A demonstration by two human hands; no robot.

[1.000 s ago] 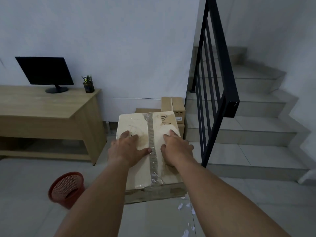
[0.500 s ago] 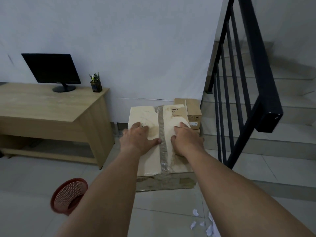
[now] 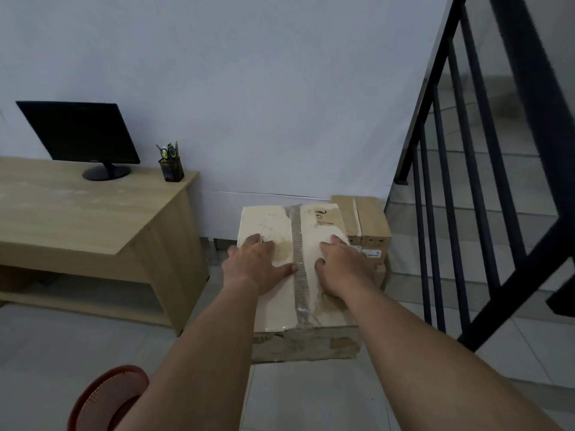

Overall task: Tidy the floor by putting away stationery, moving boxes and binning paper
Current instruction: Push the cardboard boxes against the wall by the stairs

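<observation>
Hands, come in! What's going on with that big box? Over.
Left hand, right hand: open, flat on top. Big taped box on floor. Smaller brown box close behind, right side.

Left hand (image 3: 256, 264), right hand (image 3: 345, 269), flat on taped box (image 3: 280, 312)

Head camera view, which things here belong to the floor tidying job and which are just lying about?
Job: taped box under the left hand and right hand; brown box behind it; red basket; pen holder.
Lying about: monitor; desk; stair railing.
</observation>
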